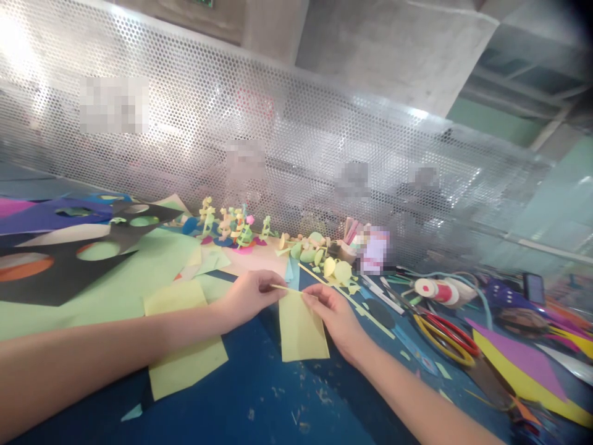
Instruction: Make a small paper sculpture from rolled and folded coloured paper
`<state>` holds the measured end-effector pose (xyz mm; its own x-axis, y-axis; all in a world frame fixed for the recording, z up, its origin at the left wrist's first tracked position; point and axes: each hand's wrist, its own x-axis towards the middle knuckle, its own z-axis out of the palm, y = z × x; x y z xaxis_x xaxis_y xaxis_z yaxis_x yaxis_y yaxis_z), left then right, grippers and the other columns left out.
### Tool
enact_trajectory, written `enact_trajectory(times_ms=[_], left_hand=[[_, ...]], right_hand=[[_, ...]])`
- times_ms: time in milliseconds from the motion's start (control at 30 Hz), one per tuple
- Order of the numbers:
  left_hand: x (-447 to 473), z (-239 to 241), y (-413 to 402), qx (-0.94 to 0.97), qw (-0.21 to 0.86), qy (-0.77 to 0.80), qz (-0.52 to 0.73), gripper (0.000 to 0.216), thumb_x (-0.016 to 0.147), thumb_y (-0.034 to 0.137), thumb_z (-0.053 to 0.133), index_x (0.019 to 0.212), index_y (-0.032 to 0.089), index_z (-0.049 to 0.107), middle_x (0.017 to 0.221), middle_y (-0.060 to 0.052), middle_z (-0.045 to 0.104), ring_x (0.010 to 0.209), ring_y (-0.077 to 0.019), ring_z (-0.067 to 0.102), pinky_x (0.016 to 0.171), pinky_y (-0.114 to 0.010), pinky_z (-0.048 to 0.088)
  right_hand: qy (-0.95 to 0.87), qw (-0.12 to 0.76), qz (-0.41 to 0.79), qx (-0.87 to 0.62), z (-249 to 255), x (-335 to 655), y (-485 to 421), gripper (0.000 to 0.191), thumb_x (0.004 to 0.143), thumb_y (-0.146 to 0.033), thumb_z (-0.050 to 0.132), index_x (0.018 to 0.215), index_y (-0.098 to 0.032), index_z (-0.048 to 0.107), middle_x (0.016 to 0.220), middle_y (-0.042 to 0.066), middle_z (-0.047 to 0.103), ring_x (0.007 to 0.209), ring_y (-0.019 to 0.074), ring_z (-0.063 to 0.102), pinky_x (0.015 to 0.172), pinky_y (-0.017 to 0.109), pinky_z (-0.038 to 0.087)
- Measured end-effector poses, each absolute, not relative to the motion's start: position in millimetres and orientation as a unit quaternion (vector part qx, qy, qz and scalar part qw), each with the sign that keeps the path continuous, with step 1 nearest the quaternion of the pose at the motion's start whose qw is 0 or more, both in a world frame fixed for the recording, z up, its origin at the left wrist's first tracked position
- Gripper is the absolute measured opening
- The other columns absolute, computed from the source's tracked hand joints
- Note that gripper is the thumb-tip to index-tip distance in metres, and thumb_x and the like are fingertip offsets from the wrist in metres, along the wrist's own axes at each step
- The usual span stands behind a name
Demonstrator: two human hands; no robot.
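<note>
My left hand (249, 296) and my right hand (334, 316) both pinch the top edge of a small pale yellow paper sheet (301, 330) that hangs over the blue table (259, 395). The top edge of the sheet looks folded into a thin strip between my fingertips. Under my left forearm lies a larger pale yellow sheet (183, 343). Fingers of both hands are pressed together on the paper.
Scissors with red and yellow handles (447, 337) lie to the right, beside a red-and-white tape roll (435, 290). Small paper figures (231, 228) and yellow-green discs (336, 269) stand behind. Black, purple and green sheets (69, 247) cover the left. A perforated metal screen (278, 142) backs the table.
</note>
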<state>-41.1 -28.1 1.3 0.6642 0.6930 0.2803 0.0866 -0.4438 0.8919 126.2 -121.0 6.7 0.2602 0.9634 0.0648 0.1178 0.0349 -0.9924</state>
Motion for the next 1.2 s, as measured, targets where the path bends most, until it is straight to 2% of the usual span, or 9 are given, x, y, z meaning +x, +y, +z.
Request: enact_trajectory(times_ms=[167, 600, 867, 1200], left_hand=[[-41.0, 0.6, -27.7, 0.771, 0.493, 0.254, 0.313, 0.023, 0.076, 0.039, 0.055, 0.081, 0.017, 0.061, 0.073, -0.001, 0.064, 0.068, -0.0147, 0.061, 0.068, -0.026, 0.048], [-41.0, 3.0, -29.7, 0.753, 0.520, 0.277, 0.295, 0.028, 0.074, 0.044, 0.058, 0.070, 0.017, 0.057, 0.064, -0.001, 0.066, 0.063, -0.0160, 0.064, 0.062, -0.026, 0.048], [-39.9, 7.6, -30.5, 0.699, 0.591, 0.280, 0.290, 0.028, 0.069, 0.041, 0.064, 0.067, 0.014, 0.058, 0.062, -0.002, 0.066, 0.060, -0.0149, 0.063, 0.064, -0.027, 0.049], [-40.9, 8.1, -28.6, 0.663, 0.628, 0.270, 0.305, 0.026, 0.067, 0.038, 0.067, 0.068, 0.013, 0.062, 0.064, -0.001, 0.064, 0.058, -0.0110, 0.059, 0.062, -0.023, 0.046]], right_hand=[[-0.465, 0.541, 0.386, -0.585, 7.1, 125.6, -121.8, 0.028, 0.069, -0.042, 0.066, 0.079, -0.017, 0.057, 0.064, -0.002, 0.060, 0.056, 0.0116, 0.051, 0.054, 0.023, 0.038], [-0.463, 0.534, 0.387, -0.592, 5.4, 126.8, -122.7, 0.025, 0.073, -0.040, 0.063, 0.082, -0.018, 0.055, 0.065, -0.002, 0.061, 0.055, 0.0111, 0.052, 0.050, 0.022, 0.038], [-0.483, 0.535, 0.374, -0.583, 2.6, 127.4, -121.4, 0.025, 0.075, -0.040, 0.061, 0.083, -0.017, 0.054, 0.067, -0.001, 0.060, 0.057, 0.0111, 0.052, 0.053, 0.022, 0.038], [-0.533, 0.531, 0.332, -0.569, 3.8, 124.7, -123.5, 0.026, 0.076, -0.042, 0.059, 0.077, -0.018, 0.050, 0.071, 0.000, 0.060, 0.064, 0.0132, 0.053, 0.060, 0.024, 0.039]])
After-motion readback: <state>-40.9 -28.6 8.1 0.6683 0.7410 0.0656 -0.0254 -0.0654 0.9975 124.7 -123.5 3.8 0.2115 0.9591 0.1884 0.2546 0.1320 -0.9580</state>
